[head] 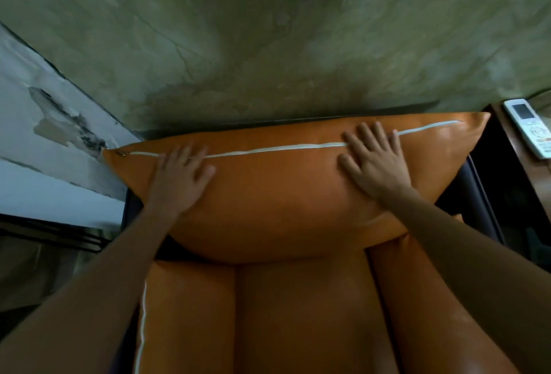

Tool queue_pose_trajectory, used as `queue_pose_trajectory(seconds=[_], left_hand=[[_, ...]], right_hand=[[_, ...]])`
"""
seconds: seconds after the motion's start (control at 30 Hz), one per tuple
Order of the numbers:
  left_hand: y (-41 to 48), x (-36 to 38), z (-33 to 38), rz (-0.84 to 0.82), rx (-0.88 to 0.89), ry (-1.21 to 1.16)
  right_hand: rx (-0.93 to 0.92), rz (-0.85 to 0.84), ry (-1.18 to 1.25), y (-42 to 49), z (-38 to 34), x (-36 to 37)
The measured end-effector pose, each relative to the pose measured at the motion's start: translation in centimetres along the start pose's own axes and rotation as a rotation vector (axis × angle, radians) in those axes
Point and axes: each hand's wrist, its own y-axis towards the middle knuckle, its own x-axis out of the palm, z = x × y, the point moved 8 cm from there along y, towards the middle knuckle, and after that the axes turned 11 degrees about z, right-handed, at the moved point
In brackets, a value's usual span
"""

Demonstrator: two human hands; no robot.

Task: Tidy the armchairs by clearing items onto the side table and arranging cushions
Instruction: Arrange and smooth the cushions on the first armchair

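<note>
Pressing on the orange cushion [283, 195] with both palms. Left hand [179, 180] flat near its left end, fingers straight and spread, gripping nothing. Right hand [375, 165] likewise flat near the right end, fingertips reaching the white zip strip [268, 151]. Sitting on the seat cushion [298, 314] at the back, close to the wall [268, 45]. Long axis left to right across the seat. Zip edge up, zip pull at the left corner. Right corner pointing toward the side table [533, 177], with a white remote [530, 129] lying on it.
</note>
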Motion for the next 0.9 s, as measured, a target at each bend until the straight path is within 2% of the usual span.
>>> queue_pose_trajectory(seconds=[0.07,0.17,0.3,0.4,0.5,0.6,0.7,0.83,0.9], left_hand=[[-0.2,-0.4,-4.3,-0.044,-0.099,0.012],[-0.8,-0.9,-4.9,-0.090,-0.135,-0.005],[-2.7,-1.0,1.5,-0.099,-0.099,-0.125],[-4.2,-1.0,8.6,-0.107,-0.025,-0.188],[-5.3,-1.1,17.0,-0.114,0.143,-0.285],[-7.0,-0.8,26.0,-0.159,0.398,-0.432],[-9.2,-0.2,33.5,-0.201,0.548,-0.581],[-13.1,2.1,42.2,-0.270,0.755,-0.571],[-15.3,3.8,46.3,-0.351,0.875,-0.572]], right_hand=[[0.096,0.021,-0.031,0.2,2.9,-0.9],[0.199,0.011,0.009,-0.7,3.8,-1.6],[0.122,-0.005,0.149,-3.9,1.1,-1.6],[0.102,-0.019,0.367,-8.4,0.1,-1.9],[0.174,0.017,0.537,-14.0,1.3,-2.6],[0.281,0.031,0.564,-20.1,4.2,-2.9],[0.464,0.019,0.506,-26.7,8.4,-2.5],[0.751,0.078,0.341,-35.6,13.3,-2.5],[0.821,0.028,0.259,-38.5,14.4,-1.5]])
